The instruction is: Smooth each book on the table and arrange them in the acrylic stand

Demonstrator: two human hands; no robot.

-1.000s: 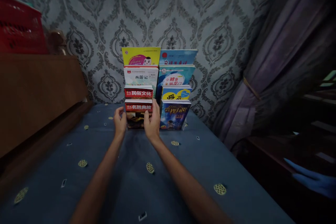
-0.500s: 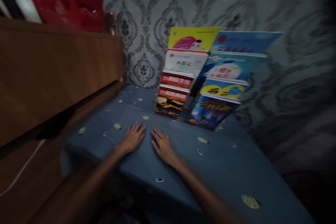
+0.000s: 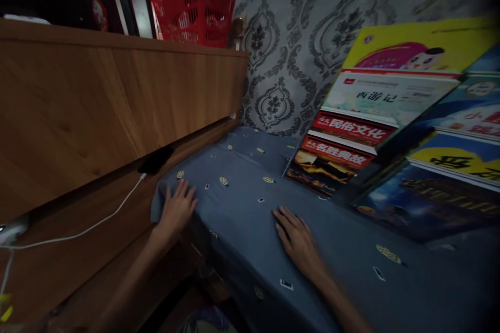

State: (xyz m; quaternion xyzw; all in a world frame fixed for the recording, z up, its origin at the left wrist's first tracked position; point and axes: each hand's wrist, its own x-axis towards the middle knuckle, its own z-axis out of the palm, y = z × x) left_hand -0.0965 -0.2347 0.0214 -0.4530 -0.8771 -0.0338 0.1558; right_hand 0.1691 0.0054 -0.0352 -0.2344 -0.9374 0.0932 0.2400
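Observation:
My left hand [image 3: 177,209] is at the left corner of the table, fingers stretched out and nothing in them. Beyond its fingertips, a dark phone [image 3: 155,160] lies on the cabinet's low ledge, with a white charging cable [image 3: 117,209] plugged into it. My right hand [image 3: 297,239] rests palm down on the blue-grey tablecloth [image 3: 250,223], its fingers spread and holding nothing. Ahead of it to the right, a stack of tiered books stands on the table; the lowest in the left column is a red and black book [image 3: 330,164].
A wooden cabinet [image 3: 117,99] stands along the left side, with a red plastic basket [image 3: 195,8] on top. Patterned wallpaper [image 3: 273,62] covers the wall behind the table. A second column of books, with a dark blue book [image 3: 425,203] lowest, is at the right.
The view has swung left, bringing the phone and more of the cabinet into sight. My left hand has moved away from my right, toward the table's left corner. My right hand stays on the cloth.

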